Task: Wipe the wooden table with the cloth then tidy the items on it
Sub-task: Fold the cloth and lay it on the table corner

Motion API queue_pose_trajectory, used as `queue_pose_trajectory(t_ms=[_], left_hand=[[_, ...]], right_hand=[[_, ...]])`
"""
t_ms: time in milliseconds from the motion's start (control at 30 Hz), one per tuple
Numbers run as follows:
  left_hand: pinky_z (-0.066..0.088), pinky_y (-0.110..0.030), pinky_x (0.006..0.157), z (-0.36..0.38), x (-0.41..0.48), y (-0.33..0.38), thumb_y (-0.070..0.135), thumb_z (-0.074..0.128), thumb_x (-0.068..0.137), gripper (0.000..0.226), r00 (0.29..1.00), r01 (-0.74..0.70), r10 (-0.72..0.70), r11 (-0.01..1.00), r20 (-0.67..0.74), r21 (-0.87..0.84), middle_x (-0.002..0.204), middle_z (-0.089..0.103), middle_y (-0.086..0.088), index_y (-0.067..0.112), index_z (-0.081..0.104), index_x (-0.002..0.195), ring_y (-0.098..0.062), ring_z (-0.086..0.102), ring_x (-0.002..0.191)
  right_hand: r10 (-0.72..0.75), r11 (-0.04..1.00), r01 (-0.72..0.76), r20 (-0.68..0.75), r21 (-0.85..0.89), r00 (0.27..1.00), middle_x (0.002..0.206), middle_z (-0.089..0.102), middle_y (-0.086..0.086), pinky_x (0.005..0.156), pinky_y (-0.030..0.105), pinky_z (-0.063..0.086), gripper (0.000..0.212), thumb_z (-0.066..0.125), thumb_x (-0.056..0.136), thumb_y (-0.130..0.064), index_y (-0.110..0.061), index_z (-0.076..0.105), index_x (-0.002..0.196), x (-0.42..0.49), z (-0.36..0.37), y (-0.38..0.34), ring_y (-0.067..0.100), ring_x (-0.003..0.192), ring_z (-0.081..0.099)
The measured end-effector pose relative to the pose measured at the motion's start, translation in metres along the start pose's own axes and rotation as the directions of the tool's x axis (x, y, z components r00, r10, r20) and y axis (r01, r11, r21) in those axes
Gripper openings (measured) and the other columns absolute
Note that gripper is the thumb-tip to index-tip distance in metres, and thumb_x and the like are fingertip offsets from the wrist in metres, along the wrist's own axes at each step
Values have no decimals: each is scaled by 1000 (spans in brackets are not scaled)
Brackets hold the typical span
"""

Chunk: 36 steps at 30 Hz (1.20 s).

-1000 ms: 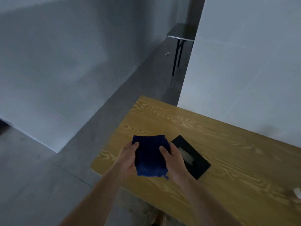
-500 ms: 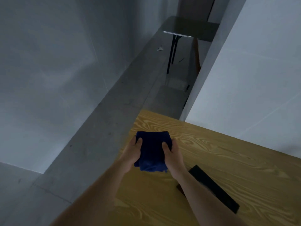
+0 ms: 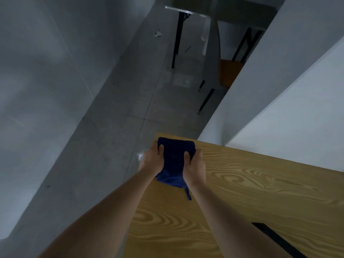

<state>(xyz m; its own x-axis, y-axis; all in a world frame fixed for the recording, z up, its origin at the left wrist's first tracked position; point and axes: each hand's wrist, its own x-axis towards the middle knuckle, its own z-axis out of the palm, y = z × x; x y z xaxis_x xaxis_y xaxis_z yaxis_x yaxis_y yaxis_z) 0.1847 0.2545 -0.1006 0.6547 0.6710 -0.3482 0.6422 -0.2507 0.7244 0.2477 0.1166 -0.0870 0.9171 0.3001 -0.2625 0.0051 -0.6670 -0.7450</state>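
A folded dark blue cloth (image 3: 175, 161) is held over the far left corner of the wooden table (image 3: 251, 192). My left hand (image 3: 151, 161) grips its left side and my right hand (image 3: 194, 166) grips its right side, thumbs on top. A loose tag of the cloth hangs down toward me. A flat black item (image 3: 275, 239) lies on the table at the near right, partly cut off by the frame edge.
White partition walls (image 3: 288, 118) stand right behind the table. The grey concrete floor (image 3: 111, 136) runs along the table's left edge. Farther back stand a dark table on black legs (image 3: 178, 34) and a wooden chair (image 3: 229, 73).
Both hands have carried the cloth from beside the black item out to the table's far left corner. The view has shifted forward, so the black item now sits low at the right.
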Motion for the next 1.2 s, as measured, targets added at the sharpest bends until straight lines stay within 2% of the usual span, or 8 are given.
queue_pose_trajectory(t_ms=[233, 400, 467, 533, 633, 733, 967, 1200], left_hand=[[51, -41, 64, 5, 41, -9, 43, 35, 110, 31, 980, -133, 171, 941, -99, 311, 91, 64, -4, 19, 54, 102, -27, 64, 78], [53, -44, 67, 8, 46, -14, 42, 41, 109, 35, 979, -72, 126, 949, -160, 306, 118, 59, -8, 14, 52, 127, -31, 66, 92], [55, -44, 76, 8, 42, -17, 39, 48, 107, 43, 962, -79, 150, 953, -228, 294, 129, 53, -13, 10, 47, 140, -32, 60, 109], [53, -45, 96, 9, 35, -20, 35, 50, 106, 51, 917, -205, 303, 915, -257, 346, 138, 49, -16, 7, 42, 148, -33, 52, 123], [24, -43, 127, 15, 28, -26, 41, 33, 109, 62, 900, -378, 434, 821, -37, 429, 169, 26, -11, 11, 24, 163, -28, 24, 157], [-7, -36, 129, 23, 30, -36, 52, 6, 104, 76, 912, -396, 386, 750, 136, 529, 176, -7, -7, 10, -5, 166, -15, -17, 158], [-7, -42, 131, 26, 32, -38, 53, 11, 107, 76, 939, -339, 305, 730, 162, 593, 175, -16, -10, 8, -14, 163, -20, -18, 160], [-5, -43, 131, 1, -5, -12, 60, 14, 106, 80, 926, -371, 328, 701, 186, 609, 176, -11, -4, 14, -8, 166, -20, -15, 161]], right_hand=[[-19, 973, 13, -23, -232, 1000, 93, 66, 5, 55, 36, 45, 30, 42, 110, -43, -14, 46, 113, 42, 22, 3, 29, 77, 67], [-62, 894, 23, -74, -447, 995, 121, 62, 6, 71, 40, 51, 47, 50, 105, -51, -13, 47, 132, 48, 21, 5, 30, 100, 67], [-158, 819, 55, -132, -571, 978, 125, 60, 8, 86, 45, 52, 57, 54, 100, -56, -13, 48, 136, 46, 19, 11, 30, 108, 62], [-278, 749, 105, -167, -654, 946, 133, 55, 11, 97, 51, 46, 62, 56, 97, -57, -14, 47, 140, 42, 18, 15, 32, 119, 56], [-323, 699, 230, -12, -677, 946, 164, 32, 11, 120, 51, 30, 71, 43, 101, -57, -17, 30, 159, 41, 15, 18, 32, 152, 30], [-278, 677, 326, 181, -660, 943, 176, -2, 1, 131, 44, 7, 76, 23, 106, -57, -18, 4, 168, 44, 19, 26, 19, 162, -5], [-201, 696, 308, 237, -648, 951, 174, -19, -3, 130, 40, -5, 77, 16, 105, -62, -22, -11, 166, 45, 18, 31, 15, 159, -20], [-193, 700, 302, 235, -647, 953, 176, -2, -3, 131, 43, 0, 82, 19, 101, -69, -24, 0, 168, 8, -30, 24, 17, 162, -7]])
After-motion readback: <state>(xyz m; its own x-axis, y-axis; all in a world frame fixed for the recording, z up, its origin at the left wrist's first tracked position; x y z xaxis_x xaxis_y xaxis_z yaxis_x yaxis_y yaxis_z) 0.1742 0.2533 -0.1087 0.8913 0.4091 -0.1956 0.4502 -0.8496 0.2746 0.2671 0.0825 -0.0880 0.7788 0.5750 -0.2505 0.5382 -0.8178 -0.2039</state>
